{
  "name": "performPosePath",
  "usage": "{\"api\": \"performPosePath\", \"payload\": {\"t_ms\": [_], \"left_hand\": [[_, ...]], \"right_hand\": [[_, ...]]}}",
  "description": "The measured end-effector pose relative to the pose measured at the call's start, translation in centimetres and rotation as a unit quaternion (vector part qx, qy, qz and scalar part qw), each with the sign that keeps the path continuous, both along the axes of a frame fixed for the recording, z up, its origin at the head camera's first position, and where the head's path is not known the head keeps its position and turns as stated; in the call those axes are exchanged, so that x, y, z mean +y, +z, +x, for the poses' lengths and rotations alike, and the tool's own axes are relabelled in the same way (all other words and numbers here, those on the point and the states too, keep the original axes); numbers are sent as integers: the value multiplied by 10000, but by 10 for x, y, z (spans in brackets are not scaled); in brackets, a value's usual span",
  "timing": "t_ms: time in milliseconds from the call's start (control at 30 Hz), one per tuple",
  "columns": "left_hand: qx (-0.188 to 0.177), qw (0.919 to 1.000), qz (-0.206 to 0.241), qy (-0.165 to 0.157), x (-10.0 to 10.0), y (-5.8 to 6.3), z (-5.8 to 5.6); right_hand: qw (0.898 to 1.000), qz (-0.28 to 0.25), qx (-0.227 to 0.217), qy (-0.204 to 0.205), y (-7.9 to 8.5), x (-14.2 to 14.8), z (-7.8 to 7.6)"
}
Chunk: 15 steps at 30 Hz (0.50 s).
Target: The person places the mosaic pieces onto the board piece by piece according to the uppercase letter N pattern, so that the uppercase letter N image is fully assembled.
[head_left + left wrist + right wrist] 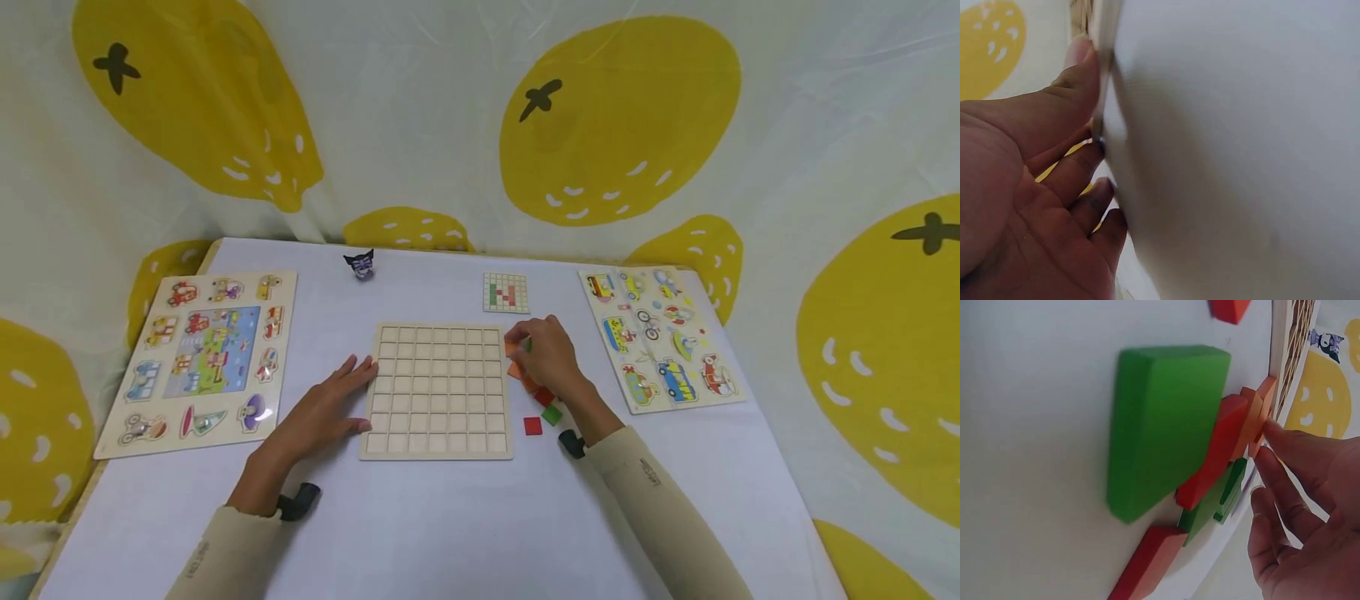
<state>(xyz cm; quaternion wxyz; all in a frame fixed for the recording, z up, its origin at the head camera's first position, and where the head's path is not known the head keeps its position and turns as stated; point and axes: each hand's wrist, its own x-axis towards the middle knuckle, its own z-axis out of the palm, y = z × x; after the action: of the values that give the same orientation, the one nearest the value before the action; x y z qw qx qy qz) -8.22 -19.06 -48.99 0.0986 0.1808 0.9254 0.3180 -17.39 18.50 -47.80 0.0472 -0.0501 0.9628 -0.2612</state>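
A wooden grid board [441, 396] with several rows of square recesses lies mid-table. My left hand [326, 417] rests at its left edge, fingers spread; in the left wrist view the thumb [1079, 81] touches the board's side. Beyond the board's right edge, my right hand [546, 354] pinches an orange square tile [1265, 403] between thumb and fingertips. Under and beside that hand lie more orange tiles, red tiles [532, 426] and green tiles [552, 415]. A thick green tile [1169, 428] is nearest the right wrist camera. The hand partly hides the pile in the head view.
A small pattern card [506, 292] with green and red squares lies behind the board. Picture puzzle boards stand flat at left [288, 333] and right [660, 333]. A small dark figure [361, 265] sits at the back edge, before a lemon-print cloth [420, 125].
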Motion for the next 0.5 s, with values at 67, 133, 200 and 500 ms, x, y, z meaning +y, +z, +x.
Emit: {"api": "performPosePath", "payload": {"t_ms": [67, 133, 200, 500], "left_hand": [[-31, 10000, -10, 71, 1, -1, 0], [-70, 9999, -13, 155, 2, -1, 0], [-98, 9997, 2, 215, 2, -1, 0], [-107, 9995, 144, 276, 6, 2, 1]], "right_hand": [[10000, 8, 19, 40, -1, 0, -2], [10000, -11, 38, 56, -2, 0, -3], [10000, -16, 18, 44, -1, 1, -2], [9992, -201, 139, -330, 6, 3, 4]]}}
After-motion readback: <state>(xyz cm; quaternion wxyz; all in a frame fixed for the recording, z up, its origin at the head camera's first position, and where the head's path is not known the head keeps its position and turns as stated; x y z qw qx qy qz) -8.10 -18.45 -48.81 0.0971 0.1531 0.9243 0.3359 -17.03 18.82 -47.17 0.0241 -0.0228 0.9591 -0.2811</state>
